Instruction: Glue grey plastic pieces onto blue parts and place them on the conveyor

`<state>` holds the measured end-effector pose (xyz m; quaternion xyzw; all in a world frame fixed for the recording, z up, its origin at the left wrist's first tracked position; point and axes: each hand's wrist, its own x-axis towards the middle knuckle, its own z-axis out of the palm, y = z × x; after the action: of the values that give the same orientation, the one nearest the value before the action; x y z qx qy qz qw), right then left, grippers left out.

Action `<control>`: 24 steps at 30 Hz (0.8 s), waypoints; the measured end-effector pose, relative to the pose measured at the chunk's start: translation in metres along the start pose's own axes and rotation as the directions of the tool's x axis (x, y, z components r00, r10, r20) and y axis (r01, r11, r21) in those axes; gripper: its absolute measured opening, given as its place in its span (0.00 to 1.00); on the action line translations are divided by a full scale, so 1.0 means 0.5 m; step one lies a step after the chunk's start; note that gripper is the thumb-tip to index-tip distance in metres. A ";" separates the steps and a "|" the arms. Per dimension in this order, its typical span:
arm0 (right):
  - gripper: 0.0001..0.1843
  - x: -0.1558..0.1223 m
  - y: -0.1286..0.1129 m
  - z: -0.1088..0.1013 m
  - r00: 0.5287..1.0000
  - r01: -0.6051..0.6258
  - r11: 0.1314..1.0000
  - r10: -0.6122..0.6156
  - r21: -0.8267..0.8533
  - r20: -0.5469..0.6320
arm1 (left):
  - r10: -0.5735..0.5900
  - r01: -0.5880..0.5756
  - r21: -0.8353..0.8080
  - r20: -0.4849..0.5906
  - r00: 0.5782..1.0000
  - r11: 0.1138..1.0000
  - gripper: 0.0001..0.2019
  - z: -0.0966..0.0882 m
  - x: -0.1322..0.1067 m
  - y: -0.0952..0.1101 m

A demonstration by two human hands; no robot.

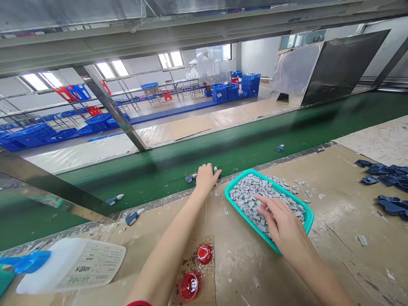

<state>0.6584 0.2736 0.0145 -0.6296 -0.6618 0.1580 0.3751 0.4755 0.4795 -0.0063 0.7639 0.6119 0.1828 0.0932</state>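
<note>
My left hand [205,178] rests on the green conveyor belt [255,146], fingers curled down, beside a small blue-and-white part [190,178]. Whether it grips anything is hidden by the fingers. My right hand [283,223] lies spread over a teal plastic tray [251,180], its fingertips among a heap of small grey pieces [248,199]. More grey pieces are scattered on the bench beyond the tray's far corner. Further left on the belt lie similar blue-and-white parts [114,199].
The cardboard-covered bench [334,204] holds a dark blue pile of parts [381,170], a white plastic bottle [70,265], and red caps [204,253]. A steel frame post [110,106] crosses the view. Blue crates [234,91] stand in the hall behind the belt.
</note>
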 end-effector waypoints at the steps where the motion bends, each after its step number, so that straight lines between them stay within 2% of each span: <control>1: 0.13 -0.001 -0.012 -0.002 1.000 0.007 0.997 -0.009 0.075 0.020 | -0.012 0.012 -0.009 0.035 0.999 1.000 0.16 0.000 0.006 0.008; 3: 0.12 -0.007 -0.034 0.000 0.998 -0.002 0.976 -0.013 0.216 0.069 | -0.035 0.038 -0.036 0.096 0.995 0.999 0.15 -0.006 0.009 0.015; 5: 0.09 -0.018 -0.051 0.009 0.991 -0.078 0.942 0.037 0.325 0.131 | -0.056 0.066 -0.078 0.128 0.990 0.995 0.15 -0.023 -0.001 0.010; 9: 0.07 -0.044 -0.076 0.041 0.956 -0.239 0.860 0.125 0.452 0.266 | -0.109 0.131 -0.227 0.107 0.988 0.965 0.16 -0.084 -0.068 -0.022; 13: 0.09 -0.064 -0.090 0.077 0.929 -0.288 0.784 0.090 0.550 0.358 | -0.157 0.173 -0.471 0.073 0.985 0.865 0.15 -0.175 -0.200 -0.056; 16: 0.12 -0.073 -0.097 0.101 0.901 -0.381 0.697 0.133 0.607 0.413 | -0.164 0.179 -0.615 0.082 0.983 0.768 0.15 -0.242 -0.336 -0.076; 18: 0.14 -0.075 -0.103 0.114 0.881 -0.439 0.646 0.172 0.625 0.442 | -0.204 0.214 -0.671 0.095 0.974 0.710 0.14 -0.270 -0.429 -0.088; 21: 0.16 -0.076 -0.114 0.129 0.847 -0.504 0.583 0.186 0.637 0.499 | -0.440 0.334 -0.845 0.133 0.888 0.417 0.17 -0.273 -0.546 -0.097; 24: 0.17 -0.079 -0.124 0.142 0.803 -0.566 0.530 0.181 0.632 0.567 | -0.607 0.324 -0.940 0.199 0.770 0.104 0.22 -0.250 -0.620 -0.087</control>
<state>0.5619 0.2451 -0.0025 -0.4815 -0.4360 0.6423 0.4069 0.3299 0.1789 0.0411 0.2888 0.5946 0.5566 0.5032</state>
